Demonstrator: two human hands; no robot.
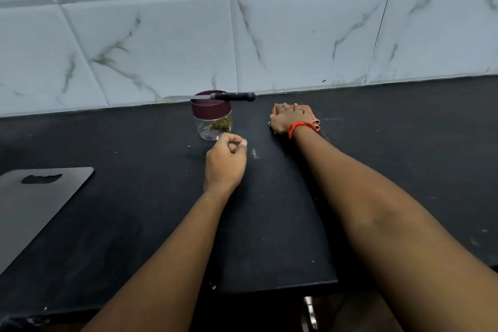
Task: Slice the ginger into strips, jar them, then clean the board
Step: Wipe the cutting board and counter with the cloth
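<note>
We find 2 forearms crossing the middle of the table [134, 143], leaving open stretches left of the left hand [225, 162] and right of the right hand [287, 118]. Just beyond the left hand stands the jar [213, 127], a knife [229, 96] lying across its lid [211, 110], handle jutting toward the cloth [310, 113] under the right hand. A grey board [35, 205] fills the near-left corner; the tiled wall [296, 40] closes the back.
</note>
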